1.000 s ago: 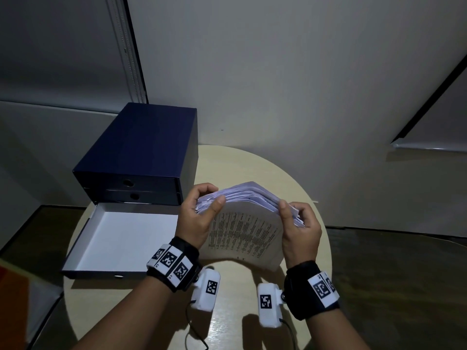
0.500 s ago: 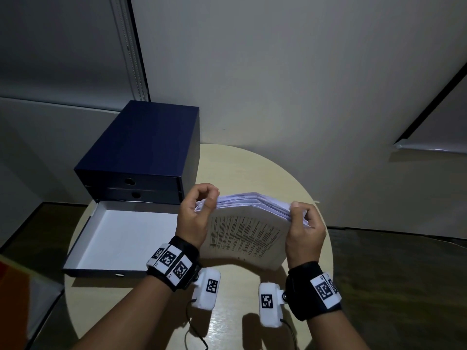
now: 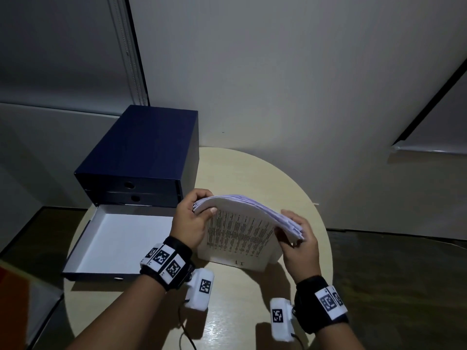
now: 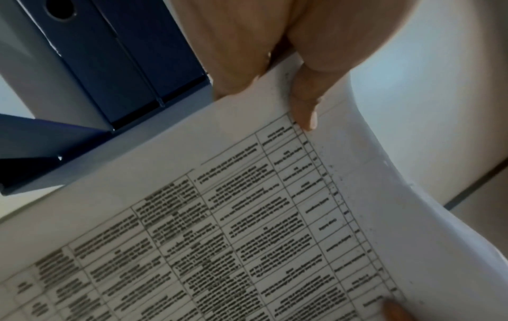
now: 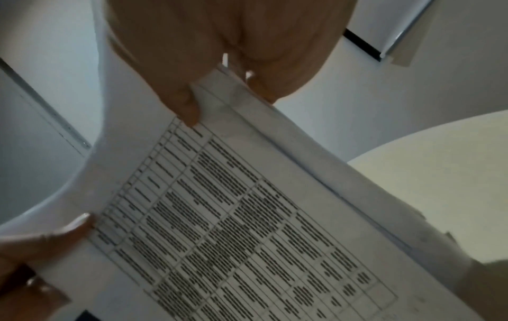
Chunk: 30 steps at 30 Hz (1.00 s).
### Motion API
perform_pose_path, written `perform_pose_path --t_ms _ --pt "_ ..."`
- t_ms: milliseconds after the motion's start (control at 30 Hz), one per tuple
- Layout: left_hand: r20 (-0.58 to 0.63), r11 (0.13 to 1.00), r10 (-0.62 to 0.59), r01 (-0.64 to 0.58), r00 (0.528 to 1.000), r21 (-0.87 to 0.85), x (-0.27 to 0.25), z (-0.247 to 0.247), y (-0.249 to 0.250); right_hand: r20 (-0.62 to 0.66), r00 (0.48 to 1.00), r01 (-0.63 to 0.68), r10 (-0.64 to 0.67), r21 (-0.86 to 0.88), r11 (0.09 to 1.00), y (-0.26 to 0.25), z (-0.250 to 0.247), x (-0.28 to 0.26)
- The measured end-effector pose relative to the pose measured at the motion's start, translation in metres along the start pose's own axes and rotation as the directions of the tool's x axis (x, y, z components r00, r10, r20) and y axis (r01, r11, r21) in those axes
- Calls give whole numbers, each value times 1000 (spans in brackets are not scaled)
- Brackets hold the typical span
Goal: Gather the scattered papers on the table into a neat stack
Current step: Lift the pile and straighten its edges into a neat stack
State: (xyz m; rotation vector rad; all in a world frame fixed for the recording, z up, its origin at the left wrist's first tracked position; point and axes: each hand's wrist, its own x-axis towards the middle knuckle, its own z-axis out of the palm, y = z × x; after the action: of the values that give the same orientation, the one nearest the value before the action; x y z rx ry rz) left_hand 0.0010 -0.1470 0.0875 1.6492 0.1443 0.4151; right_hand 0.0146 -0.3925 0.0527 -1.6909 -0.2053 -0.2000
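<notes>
- The left hand (image 3: 188, 223) pinches the upper left corner of the papers (image 3: 240, 232), thumb on the printed face and fingers curled behind; the left wrist view shows the thumb lying on the margin of the top sheet
- The right hand (image 3: 299, 245) clamps the upper right corner the same way, thumb in front, fingers behind
- The papers stand on their lower edge on the worktop (image 3: 242, 173), in the middle of the head view, bowed toward the camera, with the top edges fanned unevenly
- Risk: only the upper corners are held, so inner sheets could slip sideways or the bowed bundle could buckle if either pinch loosens while the edges get tapped square
- Risk: squeezing harder to stop that would probably crease the corners and lock the uneven edges in place
- Risk: the lower edge sits on a smooth worktop and may skid forward if the bundle leans further
- Just left of the papers lies an open drawer (image 3: 121, 243) with a white floor, pulled out of a dark blue drawer box (image 3: 141, 152) in the left centre of the frame; its front wall could catch a stray sheet
- Two white wrist cameras hang below the hands, cables trailing on the worktop, near where the bundle would be laid flat
</notes>
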Motion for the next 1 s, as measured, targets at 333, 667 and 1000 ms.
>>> perform_pose_path --t_ms 333,667,1000 --pt "357 553 199 -405 913 728 -5 11 54 384 834 547 -395 -486 682 -49 5 43" --pt "293 882 16 -151 956 446 -16 -3 13 151 972 236 -182 -652 721 -52 -28 22" --pt "209 988 -154 150 966 36 -20 -40 -6 99 891 -454 443 211 866 33 -85 0"
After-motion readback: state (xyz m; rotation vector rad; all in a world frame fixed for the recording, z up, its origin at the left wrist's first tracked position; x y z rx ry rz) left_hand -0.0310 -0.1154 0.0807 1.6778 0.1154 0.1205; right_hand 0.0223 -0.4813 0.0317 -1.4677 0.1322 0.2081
